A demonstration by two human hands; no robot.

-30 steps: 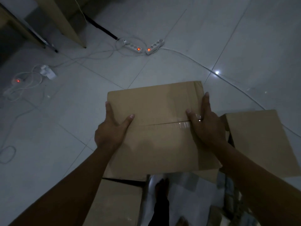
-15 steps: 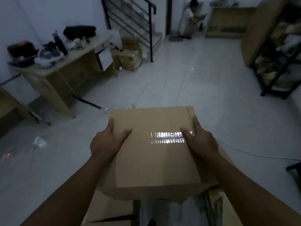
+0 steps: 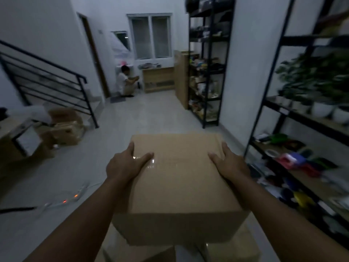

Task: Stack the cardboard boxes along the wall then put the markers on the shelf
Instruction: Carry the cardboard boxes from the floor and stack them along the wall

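A taped brown cardboard box [image 3: 179,186] is held up in front of me at waist height. My left hand [image 3: 126,165] grips its left edge, thumb lying on the top, fingers over the side. My right hand [image 3: 228,163] grips the right edge the same way. Another cardboard box [image 3: 132,250] lies on the floor below it, mostly hidden. The black shelf [image 3: 302,178] on the right carries several small coloured items; I cannot tell which are markers.
A white wall pillar [image 3: 243,72] stands ahead on the right, with a second black rack [image 3: 205,72] behind it. Boxes [image 3: 64,125] sit by the stair railing [image 3: 47,87] at left. Power strips [image 3: 64,201] and cables lie on the floor. A person [image 3: 126,80] crouches at the far end.
The box has come up off the floor in both hands. My view has swung from the floor, past the desk, to the right toward the shelves and the pillar.
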